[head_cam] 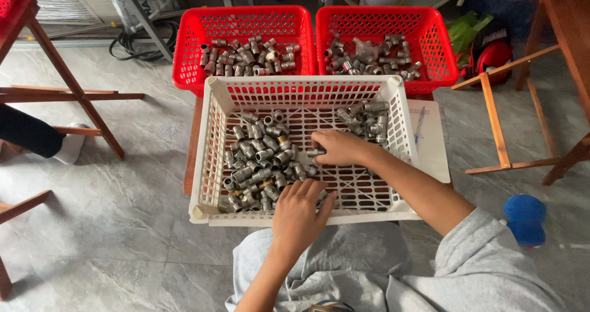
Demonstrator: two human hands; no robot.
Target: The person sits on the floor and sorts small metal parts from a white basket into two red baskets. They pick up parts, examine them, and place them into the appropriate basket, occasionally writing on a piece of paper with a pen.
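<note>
— Over the white crate (212, 164), what are the hands doing?
— Left hand (299, 212) lies loosely open, fingertips on the metal fittings (258, 158); right hand (335, 147) curls round one at mid-crate. Best to pick singly, keeping the small sorted cluster (367, 116) apart.

Soft, even daylight — faint shadows on the grey tiled floor (123, 213); sharp focus, slight wide-angle bowing at edges.

Workshop: crates (212, 140) of metal fittings (258, 158), cables (138, 44).
</note>
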